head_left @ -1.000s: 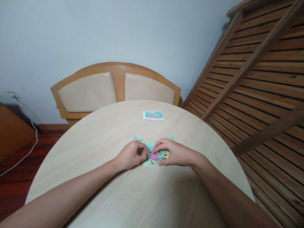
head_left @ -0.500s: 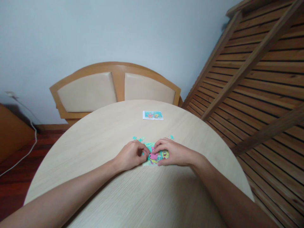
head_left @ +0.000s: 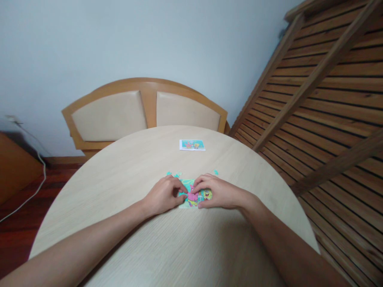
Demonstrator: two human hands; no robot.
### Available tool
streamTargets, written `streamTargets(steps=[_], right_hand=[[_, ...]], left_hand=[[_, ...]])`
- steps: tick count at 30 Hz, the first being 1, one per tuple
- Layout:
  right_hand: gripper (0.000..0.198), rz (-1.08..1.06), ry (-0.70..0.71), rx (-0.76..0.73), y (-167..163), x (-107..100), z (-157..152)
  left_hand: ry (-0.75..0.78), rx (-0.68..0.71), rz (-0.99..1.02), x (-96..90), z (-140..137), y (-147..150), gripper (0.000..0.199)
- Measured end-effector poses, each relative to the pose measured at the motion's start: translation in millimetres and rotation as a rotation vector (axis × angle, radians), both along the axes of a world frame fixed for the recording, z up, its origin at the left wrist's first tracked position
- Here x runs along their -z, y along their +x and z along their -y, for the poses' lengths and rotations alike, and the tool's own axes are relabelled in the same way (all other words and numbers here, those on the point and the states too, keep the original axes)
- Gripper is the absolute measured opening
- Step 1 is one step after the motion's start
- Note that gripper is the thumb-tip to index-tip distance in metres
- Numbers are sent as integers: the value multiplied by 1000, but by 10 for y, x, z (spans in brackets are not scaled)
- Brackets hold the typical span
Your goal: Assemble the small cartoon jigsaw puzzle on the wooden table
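A small jigsaw puzzle (head_left: 193,199) lies flat on the round table, showing a pink starfish figure and a yellow sponge figure on teal. My left hand (head_left: 164,194) curls over its left side, thumb and index fingertips close together on the puzzle by the pink figure. Whether a single piece is between them is too small to tell. From the right, my right hand (head_left: 218,192) grips the puzzle, fingertips on the pink figure and thumb at the near edge. Part of the picture is hidden under my hands. Loose teal puzzle pieces (head_left: 169,173) rest beyond my left hand.
Another loose teal piece (head_left: 216,172) lies beyond my right hand. A printed reference picture (head_left: 192,145) is farther back on the pale wooden table (head_left: 143,159). Behind stands a padded headboard-like panel (head_left: 151,103) against the wall. A slatted wooden frame (head_left: 317,91) leans at right.
My left fingertips have shifted very slightly on the puzzle, and the dark gap by them now shows teal. My right hand stays in place.
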State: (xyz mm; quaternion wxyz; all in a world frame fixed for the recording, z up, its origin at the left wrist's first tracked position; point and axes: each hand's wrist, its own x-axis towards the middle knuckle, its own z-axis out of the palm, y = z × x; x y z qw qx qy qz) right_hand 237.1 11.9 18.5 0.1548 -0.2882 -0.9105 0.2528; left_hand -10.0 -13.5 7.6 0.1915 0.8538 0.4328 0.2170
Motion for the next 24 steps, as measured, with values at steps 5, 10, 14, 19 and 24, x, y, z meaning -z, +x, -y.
streamTargets(steps=[5,10,14,19,24], right_hand=[[41,1,-3,-3,-4,-5,-1],[42,4,7,-3,-11,-40,9],[23,-25,14,62,142,-99,-61],[16,18,157,415,481,-50,-261],[20,20,158,456,598,92,-370]], left_hand=[[9,7,12,5,3,-17,12],[28,17,33,25,-24,-27,17],[50,101,102,23,-15,-37,17],[107,410,95,3,49,-42,37],[124,558,-49,0,72,-47,36]])
